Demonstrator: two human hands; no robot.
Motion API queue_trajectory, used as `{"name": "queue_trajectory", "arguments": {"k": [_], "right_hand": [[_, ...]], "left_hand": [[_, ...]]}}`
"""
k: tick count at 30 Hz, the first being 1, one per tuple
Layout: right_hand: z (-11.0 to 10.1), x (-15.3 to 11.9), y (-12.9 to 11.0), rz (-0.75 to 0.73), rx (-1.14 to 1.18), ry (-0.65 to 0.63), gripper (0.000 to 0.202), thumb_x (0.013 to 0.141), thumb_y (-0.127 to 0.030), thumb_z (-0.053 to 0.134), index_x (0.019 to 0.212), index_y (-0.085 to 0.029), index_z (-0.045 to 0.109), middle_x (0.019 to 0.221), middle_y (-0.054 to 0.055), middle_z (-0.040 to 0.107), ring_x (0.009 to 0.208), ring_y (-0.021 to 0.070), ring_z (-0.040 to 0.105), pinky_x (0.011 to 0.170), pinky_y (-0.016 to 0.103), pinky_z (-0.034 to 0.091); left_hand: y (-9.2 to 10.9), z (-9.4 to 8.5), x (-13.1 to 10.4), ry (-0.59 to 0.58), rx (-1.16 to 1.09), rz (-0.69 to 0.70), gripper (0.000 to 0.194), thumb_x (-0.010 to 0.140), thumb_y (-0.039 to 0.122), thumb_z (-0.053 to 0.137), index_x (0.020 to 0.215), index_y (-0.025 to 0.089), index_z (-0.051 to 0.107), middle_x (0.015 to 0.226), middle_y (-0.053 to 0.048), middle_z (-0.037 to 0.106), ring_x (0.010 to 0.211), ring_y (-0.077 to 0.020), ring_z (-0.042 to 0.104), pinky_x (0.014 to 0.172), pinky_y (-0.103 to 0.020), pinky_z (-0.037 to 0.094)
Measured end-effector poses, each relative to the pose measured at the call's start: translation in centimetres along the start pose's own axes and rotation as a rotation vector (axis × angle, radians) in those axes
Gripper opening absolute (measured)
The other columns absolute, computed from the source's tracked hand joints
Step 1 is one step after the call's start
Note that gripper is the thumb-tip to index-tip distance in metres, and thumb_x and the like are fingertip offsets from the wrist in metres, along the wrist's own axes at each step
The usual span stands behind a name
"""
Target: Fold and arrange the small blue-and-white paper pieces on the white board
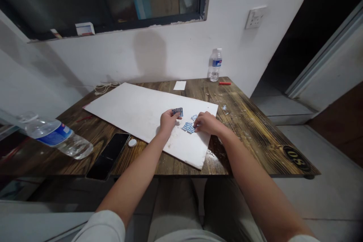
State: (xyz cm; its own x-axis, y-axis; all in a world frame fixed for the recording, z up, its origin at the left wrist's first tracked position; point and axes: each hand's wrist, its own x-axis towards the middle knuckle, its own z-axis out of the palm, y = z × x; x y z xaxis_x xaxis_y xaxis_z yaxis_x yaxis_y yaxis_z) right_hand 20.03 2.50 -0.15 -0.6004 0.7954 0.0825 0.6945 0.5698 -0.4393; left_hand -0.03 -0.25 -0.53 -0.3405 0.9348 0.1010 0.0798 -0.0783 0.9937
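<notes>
My left hand (168, 121) pinches a small dark card with a printed grid (178, 112) between thumb and fingers, just above the white board (136, 106). My right hand (208, 122) is at the right part of the board, its fingertips drawn together at the edge of a cluster of small blue-and-white pieces (188, 127). Another few of these pieces (194, 117) lie just behind the cluster. Whether the right fingers hold one of them is hidden by their size and the fingers themselves.
On the wooden table (255, 140) a large water bottle (61, 136) lies at left, near a black phone (108, 155) and a white cap (132, 143). Behind are a cable (106, 87), white paper (179, 85), an upright bottle (216, 66) and a red stick (225, 83). White scraps (224, 108) lie right.
</notes>
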Motion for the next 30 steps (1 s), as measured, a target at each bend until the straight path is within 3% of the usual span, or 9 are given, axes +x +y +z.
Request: {"name": "queue_trajectory", "arguments": {"k": [13,19,24,30], "right_hand": [[0.22,0.02,-0.42,0.044,-0.075,-0.049,0.007,0.075,-0.025,0.078,0.082,-0.027,0.077,0.104,0.009,0.066,0.107,0.0292,0.05,0.077,0.034,0.037],[0.17,-0.09,-0.45,0.042,-0.074,-0.022,0.019,0.073,-0.026,0.08,0.091,-0.027,0.077,0.106,0.01,0.065,0.106,0.0302,0.05,0.079,0.036,0.039],[0.19,-0.16,-0.53,0.051,-0.086,-0.052,0.016,0.076,-0.026,0.077,0.092,-0.027,0.077,0.107,0.01,0.064,0.106,0.0296,0.052,0.079,0.035,0.039],[0.21,-0.15,-0.58,0.016,-0.085,-0.06,0.007,0.076,-0.024,0.076,0.083,-0.027,0.077,0.104,0.009,0.065,0.106,0.03,0.05,0.076,0.034,0.038]], "left_hand": [[-0.19,-0.17,0.13,-0.001,0.0,-0.009,0.024,0.067,0.03,0.072,0.083,0.013,0.068,0.069,-0.005,0.069,0.059,-0.0134,0.063,0.046,-0.019,0.042],[-0.32,-0.22,0.12,0.002,0.006,-0.003,0.024,0.067,0.031,0.072,0.083,0.013,0.068,0.07,-0.005,0.069,0.06,-0.0139,0.063,0.046,-0.019,0.043],[0.11,-0.13,-0.12,0.004,0.004,-0.005,0.022,0.067,0.029,0.072,0.082,0.013,0.068,0.071,-0.005,0.069,0.061,-0.0141,0.064,0.046,-0.019,0.043],[-0.09,-0.17,0.04,0.001,0.001,-0.003,0.023,0.066,0.03,0.072,0.081,0.013,0.067,0.07,-0.004,0.069,0.059,-0.0133,0.063,0.046,-0.019,0.043]]}}
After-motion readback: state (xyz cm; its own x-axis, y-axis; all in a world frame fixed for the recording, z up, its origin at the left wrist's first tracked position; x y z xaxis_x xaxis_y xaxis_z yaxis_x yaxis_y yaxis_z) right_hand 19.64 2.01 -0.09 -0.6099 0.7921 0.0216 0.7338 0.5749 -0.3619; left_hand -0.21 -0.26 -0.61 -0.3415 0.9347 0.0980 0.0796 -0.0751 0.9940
